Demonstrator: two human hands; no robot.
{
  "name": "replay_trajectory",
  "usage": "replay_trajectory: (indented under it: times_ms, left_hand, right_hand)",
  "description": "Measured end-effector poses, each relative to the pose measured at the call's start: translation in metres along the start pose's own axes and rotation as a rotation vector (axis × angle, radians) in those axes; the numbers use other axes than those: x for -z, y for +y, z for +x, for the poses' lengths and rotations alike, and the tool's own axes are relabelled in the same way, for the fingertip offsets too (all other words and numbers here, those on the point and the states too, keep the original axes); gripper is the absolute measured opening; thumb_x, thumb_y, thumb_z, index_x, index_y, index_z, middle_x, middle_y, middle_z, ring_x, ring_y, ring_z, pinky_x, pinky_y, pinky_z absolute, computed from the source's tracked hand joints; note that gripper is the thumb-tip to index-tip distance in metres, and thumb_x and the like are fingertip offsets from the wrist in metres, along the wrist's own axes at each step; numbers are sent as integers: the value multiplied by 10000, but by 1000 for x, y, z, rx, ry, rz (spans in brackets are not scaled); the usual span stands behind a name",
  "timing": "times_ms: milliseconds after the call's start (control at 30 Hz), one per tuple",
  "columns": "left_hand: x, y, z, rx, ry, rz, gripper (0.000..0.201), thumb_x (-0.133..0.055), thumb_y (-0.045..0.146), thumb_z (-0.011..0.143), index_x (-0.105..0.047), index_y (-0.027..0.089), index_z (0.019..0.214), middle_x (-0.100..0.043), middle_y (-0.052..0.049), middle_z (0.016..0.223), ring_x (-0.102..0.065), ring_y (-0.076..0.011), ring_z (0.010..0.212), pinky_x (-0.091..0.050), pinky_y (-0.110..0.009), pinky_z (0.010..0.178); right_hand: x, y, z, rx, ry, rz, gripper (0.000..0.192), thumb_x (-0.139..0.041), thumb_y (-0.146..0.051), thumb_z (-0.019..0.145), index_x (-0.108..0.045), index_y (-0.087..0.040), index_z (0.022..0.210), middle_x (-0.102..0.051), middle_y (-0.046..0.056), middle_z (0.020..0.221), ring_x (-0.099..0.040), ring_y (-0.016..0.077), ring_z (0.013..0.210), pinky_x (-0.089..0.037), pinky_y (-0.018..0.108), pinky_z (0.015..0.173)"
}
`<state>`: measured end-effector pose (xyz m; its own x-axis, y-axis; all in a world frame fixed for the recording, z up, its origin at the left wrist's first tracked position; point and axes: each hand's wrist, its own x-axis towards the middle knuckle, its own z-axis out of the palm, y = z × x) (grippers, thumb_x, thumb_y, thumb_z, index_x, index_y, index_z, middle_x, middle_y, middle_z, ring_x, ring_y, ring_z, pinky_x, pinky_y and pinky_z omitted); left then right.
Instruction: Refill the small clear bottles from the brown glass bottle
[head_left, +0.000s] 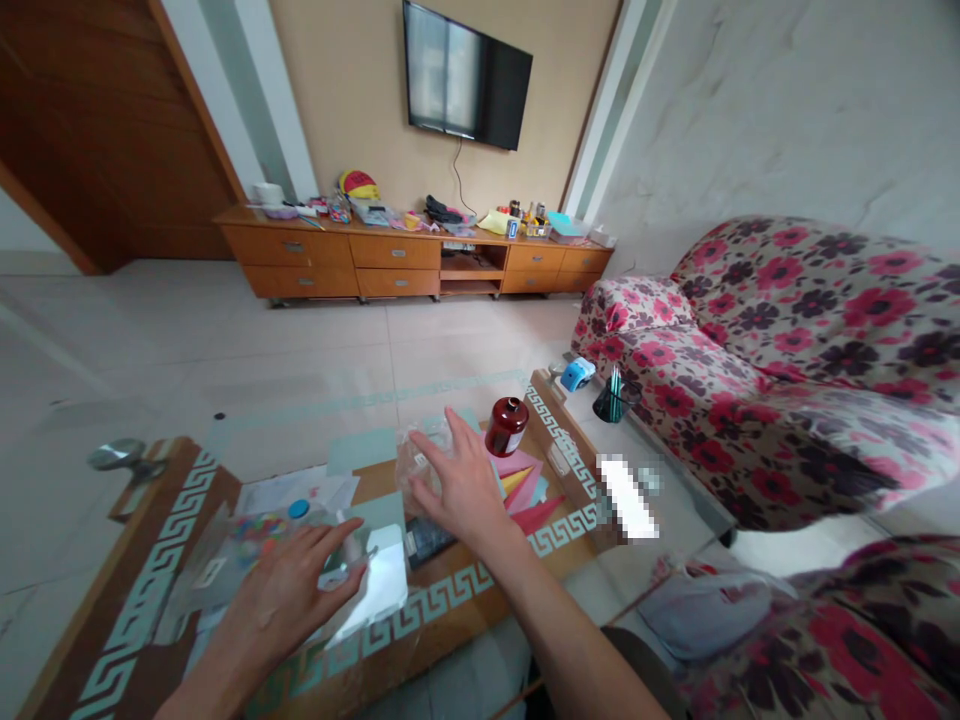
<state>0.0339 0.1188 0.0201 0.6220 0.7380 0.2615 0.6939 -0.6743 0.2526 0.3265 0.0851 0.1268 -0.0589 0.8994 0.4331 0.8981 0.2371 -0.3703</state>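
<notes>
Glass-topped coffee table strewn with coloured paper; floral sofa beside it.

Bright, even daylight; glare on the glass table (perhaps window light); edges bend, wide-angle.

L hand flat on clear bag; R hand spread nr red bottle.

The worktop is crowded: a clear bag and white sheet lie by the left hand, a brown bottle and coloured papers stand just right of the right hand. The near edge strip lies bare.
</notes>
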Motion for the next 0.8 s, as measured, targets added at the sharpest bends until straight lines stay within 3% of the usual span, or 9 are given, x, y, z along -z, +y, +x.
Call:
replay_trajectory:
  times_ms: [267,467,800]
  left_hand:
    - [-13,-6,-1,-3,-33,-59,533,-644,548,990,-613,322,1472,-723,-69,1163,-697,-262,1058,-559,-394,972]
    - [-11,-4,-2,-19,-44,-32,471,-616,505,1014,-643,327,1449,-695,-89,1189,-661,-275,1091,-535,-422,985]
    - [-13,-1,-4,-1,-61,-11,464,-587,470,1023,-626,345,1468,-674,-94,1205,-644,-283,1076,-528,-448,984]
  right_hand:
    - [-26,9,-5,-101,-39,-20,711,-736,-533,962,-491,-333,1598,-87,134,1808,-176,408,1649,-351,636,1260]
    - [-32,17,-4,-130,-101,-51,717,-637,-612,999,-497,-251,1603,-270,162,1764,-196,395,1647,-308,650,1283]
    - [-31,23,-1,-154,-147,-61,811,-645,-592,989,-416,-178,1648,-336,210,1728,-291,393,1617,-338,629,1273]
